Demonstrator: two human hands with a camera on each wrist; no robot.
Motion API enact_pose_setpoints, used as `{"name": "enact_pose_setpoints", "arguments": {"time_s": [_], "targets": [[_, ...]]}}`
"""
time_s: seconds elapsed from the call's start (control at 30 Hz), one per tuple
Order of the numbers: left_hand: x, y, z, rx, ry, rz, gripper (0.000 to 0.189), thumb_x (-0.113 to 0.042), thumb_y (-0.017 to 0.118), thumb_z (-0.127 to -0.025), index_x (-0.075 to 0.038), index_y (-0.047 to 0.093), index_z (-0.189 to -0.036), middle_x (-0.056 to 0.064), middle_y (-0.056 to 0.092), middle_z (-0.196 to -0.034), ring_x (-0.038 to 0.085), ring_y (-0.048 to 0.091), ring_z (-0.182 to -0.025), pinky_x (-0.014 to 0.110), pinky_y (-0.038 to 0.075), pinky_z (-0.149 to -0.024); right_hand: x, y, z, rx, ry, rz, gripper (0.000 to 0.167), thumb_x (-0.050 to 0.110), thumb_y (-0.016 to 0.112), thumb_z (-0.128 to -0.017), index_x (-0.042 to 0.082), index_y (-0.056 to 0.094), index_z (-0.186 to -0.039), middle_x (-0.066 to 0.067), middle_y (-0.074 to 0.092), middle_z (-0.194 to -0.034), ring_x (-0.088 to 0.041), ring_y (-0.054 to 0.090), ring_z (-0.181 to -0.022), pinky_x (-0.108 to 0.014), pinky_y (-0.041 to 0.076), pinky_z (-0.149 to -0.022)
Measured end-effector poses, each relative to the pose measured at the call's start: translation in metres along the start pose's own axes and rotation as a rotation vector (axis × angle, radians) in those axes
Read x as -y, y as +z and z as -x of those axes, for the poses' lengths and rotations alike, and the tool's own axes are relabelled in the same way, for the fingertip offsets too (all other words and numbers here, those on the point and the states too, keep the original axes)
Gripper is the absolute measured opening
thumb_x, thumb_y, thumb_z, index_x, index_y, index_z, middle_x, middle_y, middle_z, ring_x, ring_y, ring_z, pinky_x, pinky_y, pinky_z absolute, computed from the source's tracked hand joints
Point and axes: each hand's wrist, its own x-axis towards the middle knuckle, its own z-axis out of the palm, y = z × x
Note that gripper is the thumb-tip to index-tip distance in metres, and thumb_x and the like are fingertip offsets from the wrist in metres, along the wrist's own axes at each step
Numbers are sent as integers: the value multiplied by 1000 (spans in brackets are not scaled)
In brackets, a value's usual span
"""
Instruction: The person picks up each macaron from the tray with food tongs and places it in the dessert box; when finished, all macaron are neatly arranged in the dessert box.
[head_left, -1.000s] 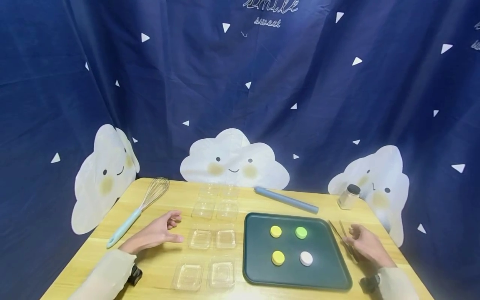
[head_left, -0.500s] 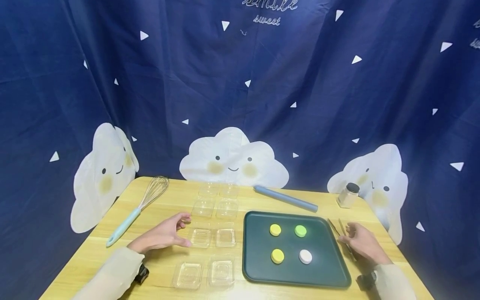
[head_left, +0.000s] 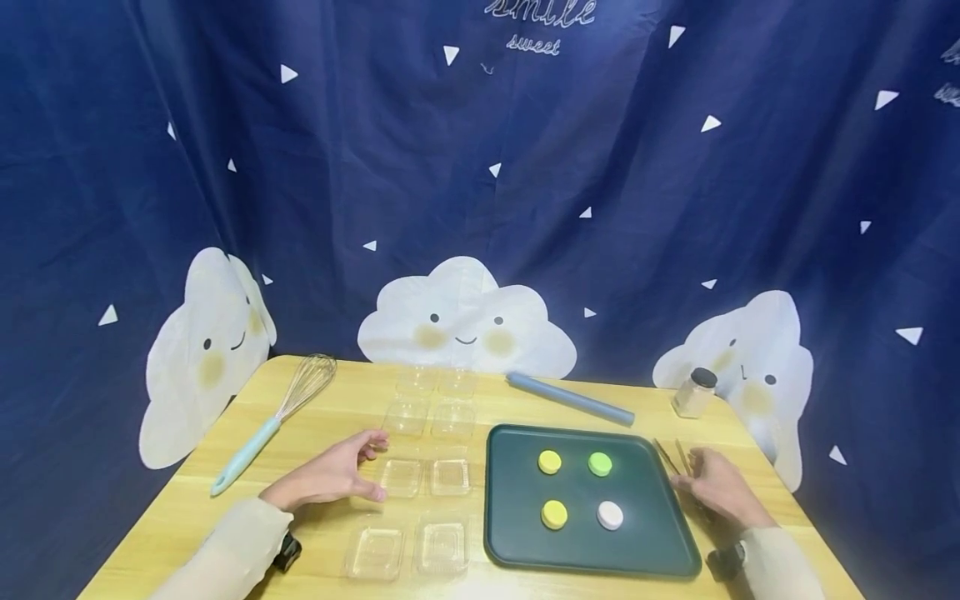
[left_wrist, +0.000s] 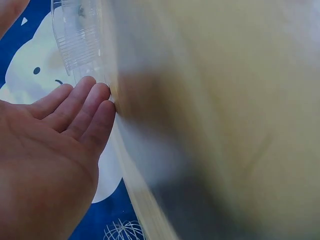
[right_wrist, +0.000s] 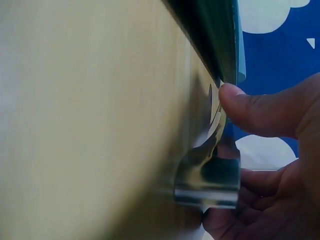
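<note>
My left hand (head_left: 330, 477) is low at the left side of a clear plastic container (head_left: 401, 477), thumb and fingers spread apart. The left wrist view shows its fingers (left_wrist: 82, 107) nearly straight, tips close to a ribbed clear container (left_wrist: 77, 37). On the right, my right hand (head_left: 723, 485) is at a pair of metal tongs (right_wrist: 207, 180), beside the tray's right edge. Its thumb lies along one side of the tongs and the fingers curl at the other. The dark green tray (head_left: 517, 542) bears several small round macarons: yellow ones (head_left: 554, 514), one green (head_left: 599, 464), one pale pink (head_left: 610, 515).
More clear containers (head_left: 442, 546) stand in two columns left of the tray. A whisk (head_left: 277, 421) with a mint handle lies at far left. Behind the tray are a blue-grey rolling pin (head_left: 570, 398) and a black-lidded jar (head_left: 693, 393). A dark blue curtain (head_left: 480, 208) hangs behind the table.
My left hand has moved right, up to the container's side. The right hand has shifted slightly left, closer over the tongs. The macarons and tray have not moved.
</note>
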Motion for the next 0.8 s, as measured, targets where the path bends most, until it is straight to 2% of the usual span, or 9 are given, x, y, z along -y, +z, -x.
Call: {"name": "enact_pose_setpoints", "arguments": {"time_s": [0.07,0.13,0.23,0.3,0.47,0.63,0.73,0.8], "targets": [[0,1,0,3,-2,2,99,-34,88,-76,0,35,-153,16,53,-147,32,51,-129,55,43,-112,0,1,-1,9,3,3,34,25,79,-83,5,52,-79,-2,50,-64,-17,49,-59,-29,42,-53],[-1,1,0,1,1,-1,100,-33,88,-75,0,35,-153,16,53,-146,32,51,-129,56,44,-111,0,1,-2,20,13,7,32,24,79,-83,0,58,-87,-5,55,-69,-18,53,-63,-29,45,-55],[-2,2,-1,2,10,-6,100,-33,89,-74,0,36,-153,16,54,-145,32,51,-128,56,44,-111,-1,-1,-3,44,33,28,47,26,78,-84,-10,59,-107,-11,63,-81,-21,59,-71,-33,50,-60],[-3,3,-1,3,16,-12,101,-33,89,-73,0,36,-152,16,54,-145,31,52,-127,56,44,-111,-2,-4,-3,49,42,54,57,30,78,-84,-13,56,-116,-14,66,-89,-23,62,-78,-35,53,-64],[-3,6,-1,6,20,-25,99,-33,90,-72,0,39,-150,16,56,-142,31,53,-125,55,46,-108,-5,-7,-1,55,44,99,57,38,77,-84,-8,56,-112,-15,68,-93,-26,64,-82,-42,56,-70],[-3,7,-2,3,13,-32,99,-34,91,-70,-1,42,-149,15,58,-140,30,54,-123,56,46,-108,-11,-5,0,51,78,49,45,29,71,-87,-5,54,-111,-11,67,-85,-21,63,-68,-36,53,-60],[-3,6,-3,0,10,-37,99,-34,91,-70,-1,42,-149,14,58,-140,29,54,-123,57,46,-108,-14,-2,-1,24,111,-26,40,23,64,-90,-5,50,-115,-8,64,-75,-20,59,-55,-34,51,-51],[-2,5,-3,-1,10,-39,98,-34,91,-70,-2,42,-149,13,58,-140,29,54,-123,57,46,-107,-16,-1,-1,-7,127,-62,39,22,61,-92,-5,49,-117,-7,64,-71,-19,59,-52,-34,52,-49]]}}
